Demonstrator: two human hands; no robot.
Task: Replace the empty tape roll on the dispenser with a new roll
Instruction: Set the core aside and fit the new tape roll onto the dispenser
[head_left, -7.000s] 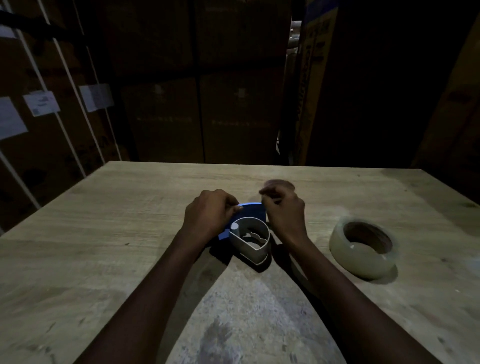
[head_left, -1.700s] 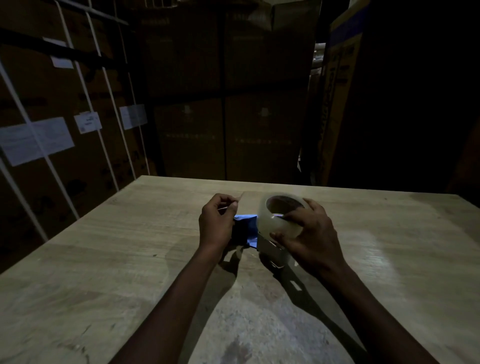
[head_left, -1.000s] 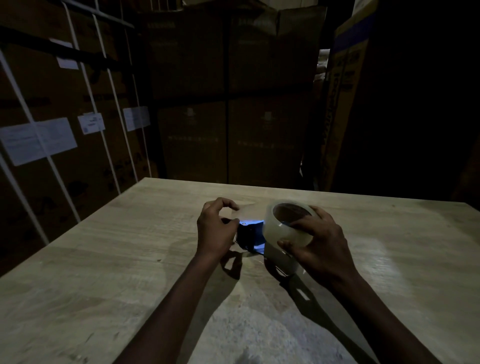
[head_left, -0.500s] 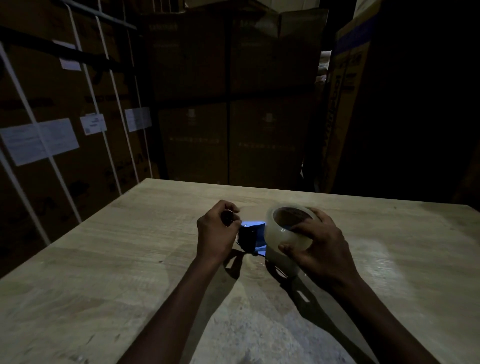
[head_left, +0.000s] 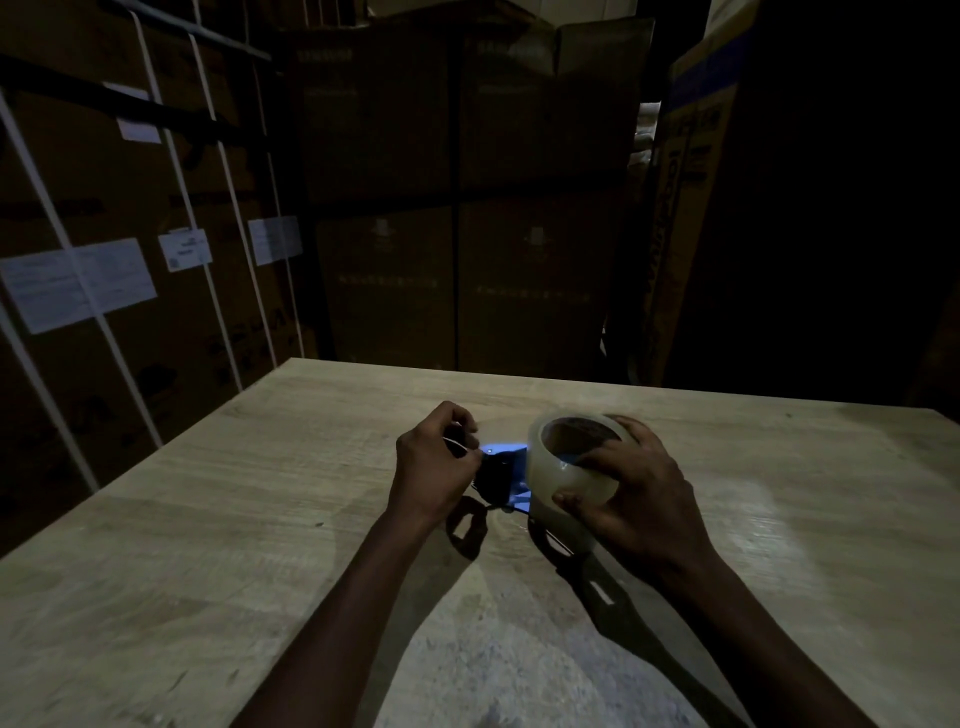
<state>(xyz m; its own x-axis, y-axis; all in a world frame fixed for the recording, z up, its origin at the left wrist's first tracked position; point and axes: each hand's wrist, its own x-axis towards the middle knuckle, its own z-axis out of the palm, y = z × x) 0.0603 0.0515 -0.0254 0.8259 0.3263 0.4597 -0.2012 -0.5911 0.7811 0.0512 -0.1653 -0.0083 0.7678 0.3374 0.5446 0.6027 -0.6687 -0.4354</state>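
A clear tape roll with a brown core sits on the blue tape dispenser near the middle of the wooden table. My right hand wraps the roll from the right, thumb on its lower side, fingers over its top. Just left of the dispenser, my left hand is closed, with its fingertips pinched at the dispenser's front end, on what looks like the loose tape end. Most of the dispenser is hidden between the hands and in shadow.
Stacked cardboard boxes stand close behind the table's far edge. Strapped boxes with paper labels line the left side. The room is dim; hard shadows fall under both forearms.
Over seven seconds the roll has gone from lying on the table at the right onto the dispenser under my right hand. In the last second my left fingers have closed tighter at the dispenser's front.
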